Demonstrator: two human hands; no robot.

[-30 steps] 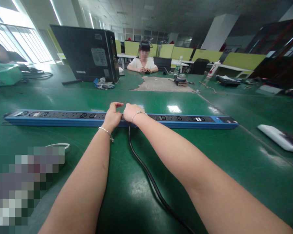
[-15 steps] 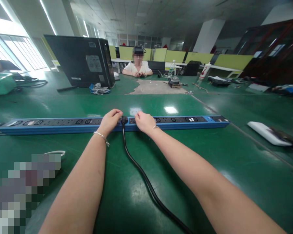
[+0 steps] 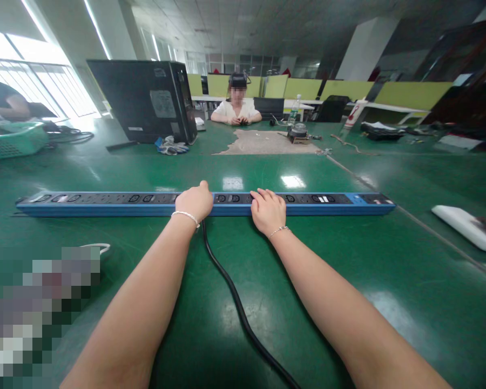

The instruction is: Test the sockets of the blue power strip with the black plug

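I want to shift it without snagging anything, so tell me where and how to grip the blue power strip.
Probably best: grip the blue power strip by its two long sides, near both ends, coming from above. It lies flat, long and narrow, so a wide hold should keep it level. Stay off the middle, where the black cable emerges from under the left hand.

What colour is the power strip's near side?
The power strip is blue there, clearest in the head view.

Glaring windows (image 3: 34,49) at left, reflections across green tabletop (image 3: 348,237).
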